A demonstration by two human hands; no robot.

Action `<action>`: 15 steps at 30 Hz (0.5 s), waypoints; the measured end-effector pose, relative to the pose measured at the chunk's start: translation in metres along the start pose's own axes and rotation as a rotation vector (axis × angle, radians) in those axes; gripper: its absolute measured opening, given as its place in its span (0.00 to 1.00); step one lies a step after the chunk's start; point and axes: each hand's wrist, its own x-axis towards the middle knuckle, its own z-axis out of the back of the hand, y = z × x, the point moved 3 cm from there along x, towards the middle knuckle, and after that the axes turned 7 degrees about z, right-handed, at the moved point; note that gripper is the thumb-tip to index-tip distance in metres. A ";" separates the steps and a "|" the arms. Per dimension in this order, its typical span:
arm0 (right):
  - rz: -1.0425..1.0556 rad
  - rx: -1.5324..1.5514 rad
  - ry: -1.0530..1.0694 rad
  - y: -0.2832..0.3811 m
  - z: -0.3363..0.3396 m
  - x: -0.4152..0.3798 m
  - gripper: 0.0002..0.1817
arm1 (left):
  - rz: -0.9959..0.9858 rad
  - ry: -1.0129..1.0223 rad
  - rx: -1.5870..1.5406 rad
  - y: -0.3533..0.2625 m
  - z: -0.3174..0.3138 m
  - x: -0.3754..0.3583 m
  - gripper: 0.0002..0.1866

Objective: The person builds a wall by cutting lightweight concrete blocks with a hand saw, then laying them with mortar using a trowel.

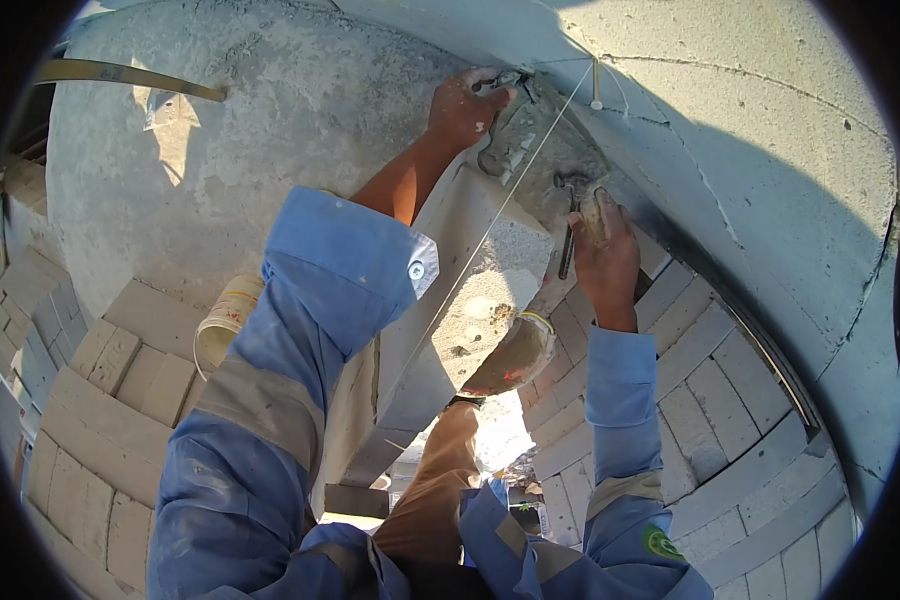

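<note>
My left hand (464,110) reaches to the top of a pale block column, its fingers curled at a dark crevice where the grey wall meets the column; what they grip is too small to tell. My right hand (606,255) is wrapped round a mortar-coated piece (597,215) at the column's right side. A dark metal rod with a hooked top (567,250) stands beside its fingers. Between the hands a taut string (510,195) runs diagonally over the pale block (500,255) and rough grey mortar (540,140).
A white bucket (228,315) stands left of my sleeve. A round mortar container (515,360) sits below the block. Stacked bricks (705,400) lie at both sides. A curved wall (770,170) rises at right, and a strap (130,75) crosses the upper left.
</note>
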 end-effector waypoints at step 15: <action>-0.022 0.051 0.015 -0.002 -0.013 0.002 0.26 | -0.060 -0.127 0.303 -0.037 0.000 0.002 0.26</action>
